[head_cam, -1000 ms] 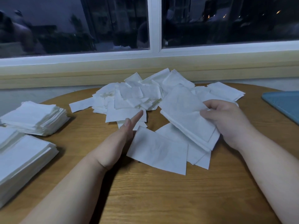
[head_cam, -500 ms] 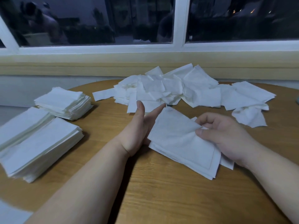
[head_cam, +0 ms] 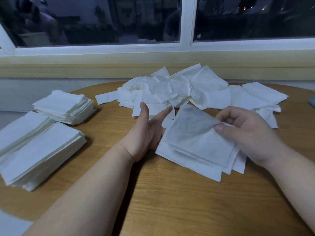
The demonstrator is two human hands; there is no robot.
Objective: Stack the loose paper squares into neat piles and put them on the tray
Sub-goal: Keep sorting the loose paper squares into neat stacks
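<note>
A small stack of white paper squares (head_cam: pixel 196 147) lies on the round wooden table (head_cam: pixel 170 201) in front of me. My right hand (head_cam: pixel 245 133) pinches the top sheets at their right edge, thumb on top. My left hand (head_cam: pixel 148 132) stands on its edge with straight fingers against the stack's left side. Behind them a big heap of loose paper squares (head_cam: pixel 184 89) spreads across the far side of the table. A sliver of the blue tray (head_cam: pixel 312 101) shows at the right frame edge.
Three finished piles stand at the left: a small one (head_cam: pixel 64 106) farther back and two larger ones (head_cam: pixel 39 154) side by side near the table's edge. A window sill and wall run behind the table.
The view swung left, so the tray slid almost out of frame. My right hand drew the sheets toward me and my left hand came up against their left edge.
</note>
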